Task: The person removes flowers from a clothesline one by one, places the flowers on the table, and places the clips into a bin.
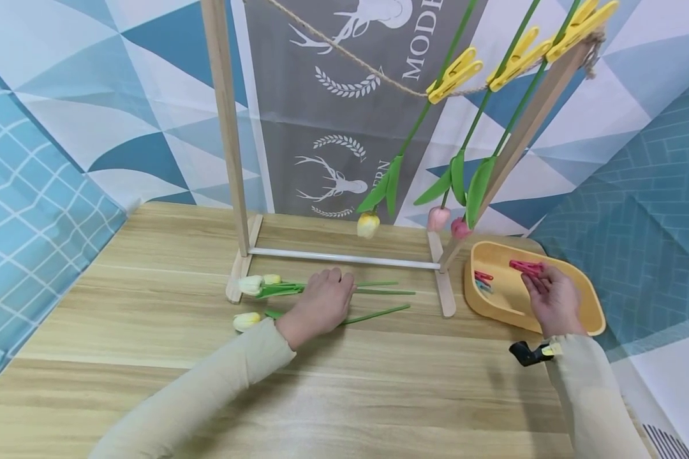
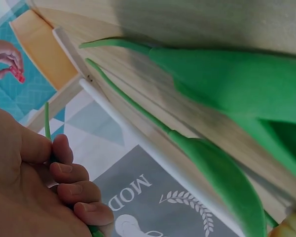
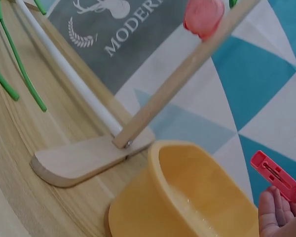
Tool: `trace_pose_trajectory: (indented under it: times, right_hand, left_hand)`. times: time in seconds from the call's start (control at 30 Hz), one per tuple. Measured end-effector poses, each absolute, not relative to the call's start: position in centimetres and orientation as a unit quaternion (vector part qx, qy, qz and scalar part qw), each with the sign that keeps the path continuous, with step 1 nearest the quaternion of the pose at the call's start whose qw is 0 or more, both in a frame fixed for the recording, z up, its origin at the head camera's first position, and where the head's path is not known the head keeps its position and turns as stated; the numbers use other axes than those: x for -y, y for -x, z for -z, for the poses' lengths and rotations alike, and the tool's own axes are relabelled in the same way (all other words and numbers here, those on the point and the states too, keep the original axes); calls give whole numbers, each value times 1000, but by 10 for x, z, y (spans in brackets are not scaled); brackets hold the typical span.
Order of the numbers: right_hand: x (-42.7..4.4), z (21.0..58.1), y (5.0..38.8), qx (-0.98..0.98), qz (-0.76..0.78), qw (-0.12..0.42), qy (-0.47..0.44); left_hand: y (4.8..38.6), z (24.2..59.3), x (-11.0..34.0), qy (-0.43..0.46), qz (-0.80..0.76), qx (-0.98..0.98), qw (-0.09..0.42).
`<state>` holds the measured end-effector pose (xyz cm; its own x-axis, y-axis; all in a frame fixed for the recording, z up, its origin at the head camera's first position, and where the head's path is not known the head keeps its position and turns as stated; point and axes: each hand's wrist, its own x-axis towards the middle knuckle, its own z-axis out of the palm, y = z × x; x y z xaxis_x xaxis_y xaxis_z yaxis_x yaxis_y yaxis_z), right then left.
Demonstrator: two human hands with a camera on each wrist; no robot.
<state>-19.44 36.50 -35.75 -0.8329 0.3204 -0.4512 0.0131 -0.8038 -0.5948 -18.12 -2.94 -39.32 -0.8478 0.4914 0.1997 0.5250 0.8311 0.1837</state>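
My left hand [image 1: 323, 298] curls round the green stem of an artificial tulip [image 2: 47, 121], low over the table; which blossom belongs to it is hard to tell. Pale tulips [image 1: 247, 321] lie about that hand, blossoms to the left and stems to the right. Above the yellow bin [image 1: 496, 312], my right hand [image 1: 555, 299] pinches a red clothespin [image 3: 276, 176] between thumb and fingers. Inside the bin are another red clothespin [image 1: 483, 276] and a blue one [image 1: 484, 287].
A wooden rack [image 1: 229, 127] with a white crossbar [image 1: 344, 257] stands behind the hands. From its twine [image 1: 350, 56], yellow clothespins [image 1: 453, 76] hold three tulips head down: one yellow-white [image 1: 368, 225], two pink [image 1: 438, 218]. A patterned cloth backs the table [image 1: 379, 395].
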Motion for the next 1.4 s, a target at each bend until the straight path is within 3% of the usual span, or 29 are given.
trace_pose_trajectory:
  times: [0.67,1.0,1.4]
  right_hand:
    - [-373,367,208,334,-871,58,356]
    - [-376,373,215,346,-846,53,401]
    - [-382,379,224,370,-838,-23,401]
  left_hand:
    - [186,415,21,259,76,960,75]
    - [186,426,20,250,78,965,13]
    - [187,428,20,243,91,966,-24]
